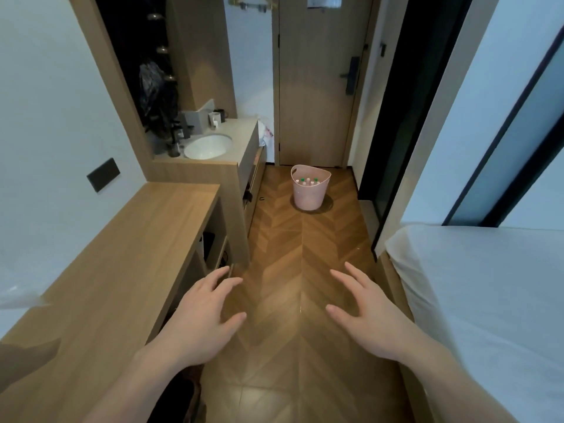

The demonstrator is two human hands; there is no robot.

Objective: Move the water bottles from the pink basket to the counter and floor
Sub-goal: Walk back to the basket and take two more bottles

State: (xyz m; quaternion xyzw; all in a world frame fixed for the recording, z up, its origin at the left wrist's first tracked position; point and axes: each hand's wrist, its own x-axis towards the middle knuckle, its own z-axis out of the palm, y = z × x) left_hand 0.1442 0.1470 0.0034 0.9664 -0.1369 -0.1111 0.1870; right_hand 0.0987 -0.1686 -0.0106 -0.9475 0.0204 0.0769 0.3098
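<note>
Both hands out in front, palms down, fingers spread wide, nothing held: left hand (pixel 204 315) and right hand (pixel 370 315) level with each other above bare wooden floor (pixel 300 245).

Well ahead of both hands, roughly centred between them and a little nearer the right hand's line: the pink basket (pixel 309 190), upright on the floor just before the door (pixel 320 87). Inside it, bottles (pixel 308 181) standing with caps up, some green, some pale; exact count too small to tell.

Ahead and to the outside of the left hand: the counter (pixel 238 138) with its sink (pixel 208 146) and a couple of cups (pixel 215 119) at the back. Close beside the left hand, a wooden desk top (pixel 128 239). Just outside the right hand, a white bed (pixel 488 300).

Judged as the very start: nothing lifted yet, every bottle seemingly in the basket, none visible on counter or floor. Step in hand likely the approach. Next move calls for closing the gap to the basket, then reaching down into it and wrapping one hand round a bottle's body or neck, lifting straight up clear of the rim. Free counter space looks to lie in front of the sink and toward the near edge.
</note>
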